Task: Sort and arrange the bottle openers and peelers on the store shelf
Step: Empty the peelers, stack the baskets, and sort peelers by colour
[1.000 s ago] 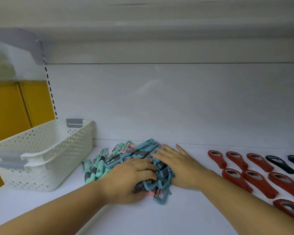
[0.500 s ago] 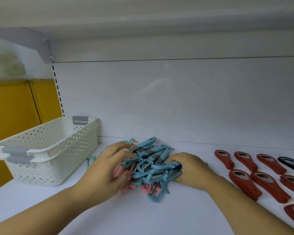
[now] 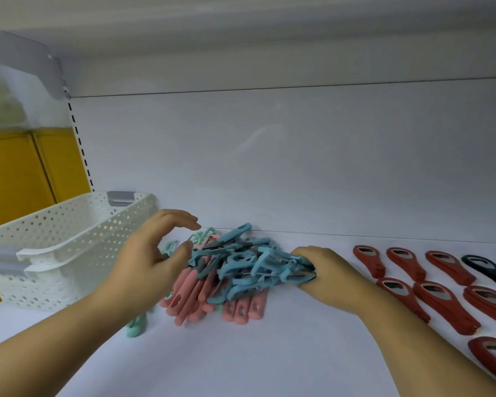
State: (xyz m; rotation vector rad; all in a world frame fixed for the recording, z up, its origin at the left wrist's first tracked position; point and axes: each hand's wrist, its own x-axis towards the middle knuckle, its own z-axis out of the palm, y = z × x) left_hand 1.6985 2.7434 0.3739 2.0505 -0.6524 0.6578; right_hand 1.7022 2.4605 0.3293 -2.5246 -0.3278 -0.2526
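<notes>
A heap of blue peelers lies on the white shelf, on top of several pink peelers. A few mint green peelers poke out at the heap's left and back. My right hand is closed on the right end of the blue heap. My left hand hovers at the heap's left side with its fingers spread and nothing in it. Red bottle openers lie in rows on the right, with dark ones further right.
A white perforated basket with grey handles stands at the left, close to my left arm. The shelf's back wall rises just behind the heap. An upper shelf hangs overhead. Yellow panels show past the left upright.
My left hand has let go of the heap and lifted with its fingers apart. The pink peelers under the blue ones are now uncovered. My right hand stays gripped on the heap's right end.
</notes>
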